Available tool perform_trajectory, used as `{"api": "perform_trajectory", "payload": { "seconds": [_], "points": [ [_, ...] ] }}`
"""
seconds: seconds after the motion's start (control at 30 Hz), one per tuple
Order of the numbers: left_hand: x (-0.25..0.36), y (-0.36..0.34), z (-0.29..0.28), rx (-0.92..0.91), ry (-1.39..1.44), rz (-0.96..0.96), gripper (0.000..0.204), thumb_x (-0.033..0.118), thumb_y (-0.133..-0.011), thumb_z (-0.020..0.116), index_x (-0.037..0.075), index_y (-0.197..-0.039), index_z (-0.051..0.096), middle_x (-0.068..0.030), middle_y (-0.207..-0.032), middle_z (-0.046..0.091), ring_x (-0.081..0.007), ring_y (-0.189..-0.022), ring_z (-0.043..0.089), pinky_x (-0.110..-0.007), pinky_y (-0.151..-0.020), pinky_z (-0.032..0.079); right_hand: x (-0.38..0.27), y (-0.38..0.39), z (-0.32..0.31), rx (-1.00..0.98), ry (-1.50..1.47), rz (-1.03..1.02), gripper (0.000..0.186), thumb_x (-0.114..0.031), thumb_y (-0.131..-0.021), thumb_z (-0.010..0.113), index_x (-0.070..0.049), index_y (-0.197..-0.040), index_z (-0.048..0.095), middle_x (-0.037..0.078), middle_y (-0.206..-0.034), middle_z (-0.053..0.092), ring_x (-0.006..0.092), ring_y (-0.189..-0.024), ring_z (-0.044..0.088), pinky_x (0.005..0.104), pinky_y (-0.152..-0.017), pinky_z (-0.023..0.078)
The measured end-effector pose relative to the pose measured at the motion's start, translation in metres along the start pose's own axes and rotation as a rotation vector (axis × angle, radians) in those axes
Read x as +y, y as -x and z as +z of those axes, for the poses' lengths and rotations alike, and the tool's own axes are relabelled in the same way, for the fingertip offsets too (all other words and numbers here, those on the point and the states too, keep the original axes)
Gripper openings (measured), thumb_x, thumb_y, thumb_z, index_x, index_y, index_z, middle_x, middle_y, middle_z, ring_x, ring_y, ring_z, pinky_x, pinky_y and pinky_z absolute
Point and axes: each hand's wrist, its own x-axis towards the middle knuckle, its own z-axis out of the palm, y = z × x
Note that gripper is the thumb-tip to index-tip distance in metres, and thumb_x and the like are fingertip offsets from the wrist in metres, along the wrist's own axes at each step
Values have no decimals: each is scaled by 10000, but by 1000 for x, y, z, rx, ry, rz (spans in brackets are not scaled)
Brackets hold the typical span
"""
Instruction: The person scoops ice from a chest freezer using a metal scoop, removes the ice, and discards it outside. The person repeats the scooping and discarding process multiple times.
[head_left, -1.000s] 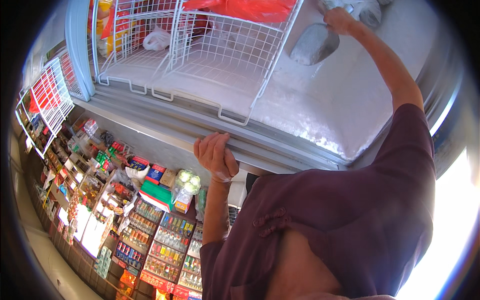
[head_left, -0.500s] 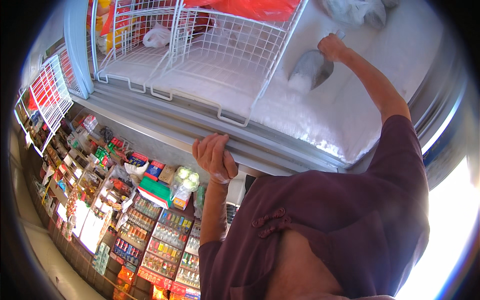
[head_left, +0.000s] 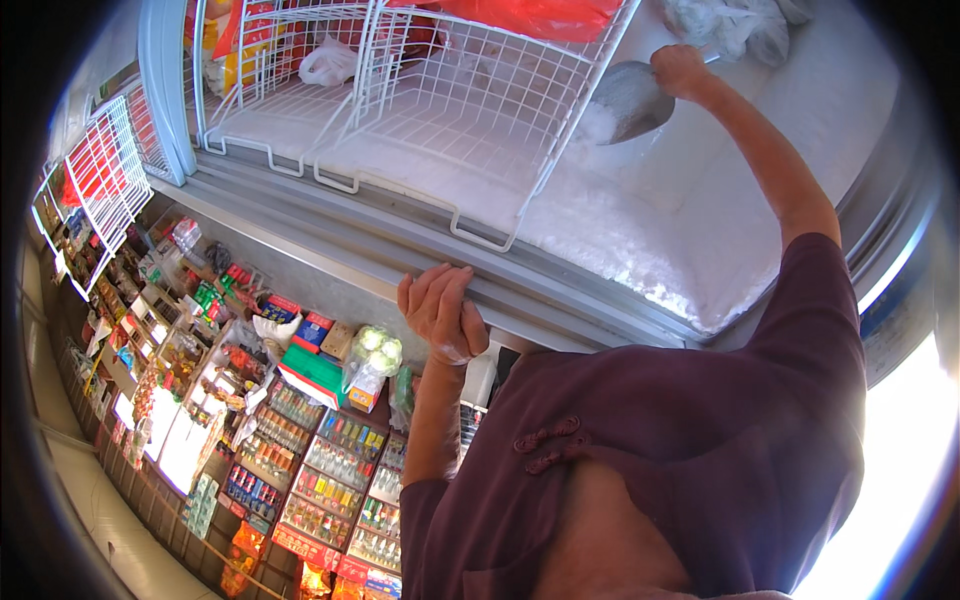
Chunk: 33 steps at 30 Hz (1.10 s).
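My right hand (head_left: pixel 682 71) is closed round the handle of a metal scoop (head_left: pixel 637 108), deep in a chest freezer. White frost or loose ice lies in and around the scoop's blade, beside the wire basket. A thick layer of frost (head_left: pixel 640 225) covers the freezer floor and inner wall. My left hand (head_left: pixel 447 313) has its fingers curled over the freezer's metal rim (head_left: pixel 330 232), in front of the basket.
White wire baskets (head_left: pixel 480 110) hang in the freezer's left part, holding a red bag (head_left: pixel 540 15) and a small white bag (head_left: pixel 328 62). Clear plastic bags (head_left: pixel 730 25) lie beyond my right hand. Shelves of bottles (head_left: pixel 330 470) and boxed goods stand at lower left.
My right hand and the scoop have moved a little farther into the freezer and tilted. The left hand stays on the rim. The whole view has shifted slightly.
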Motion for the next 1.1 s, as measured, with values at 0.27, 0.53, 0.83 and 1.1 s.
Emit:
{"api": "perform_trajectory", "payload": {
  "seconds": [0.27,0.53,0.83,1.1],
  "points": [
    [0,1,-1,-3,-24,-7,311,139,-632,429,24,-851,618,-82,-796,623,-240,-820,573,-385,-944,274,-35,5,43,-85,-82,51,109,-150,-684,556,-79,-707,635,126,-805,628,287,-793,612,415,-682,476],
    [1,-1,-2,2,-14,10,289,126,-646,422,7,-835,606,-111,-801,617,-276,-815,576,-411,-905,299,41,13,28,-62,-181,-94,187,-217,-682,573,-38,-718,612,141,-795,599,336,-802,568,432,-705,451],
    [-1,3,-3,3,-13,5,307,145,-646,430,35,-867,613,-78,-814,624,-238,-835,573,-385,-937,283,103,38,-23,87,-186,-116,171,-188,-660,579,-18,-676,587,153,-772,571,333,-775,540,416,-669,435],
    [-1,3,0,4,-14,-2,305,140,-638,433,30,-856,615,-80,-806,625,-240,-829,576,-378,-948,273,12,14,17,13,-104,53,157,-201,-709,581,-51,-706,624,140,-756,614,323,-752,601,423,-673,472]
  ]
}}
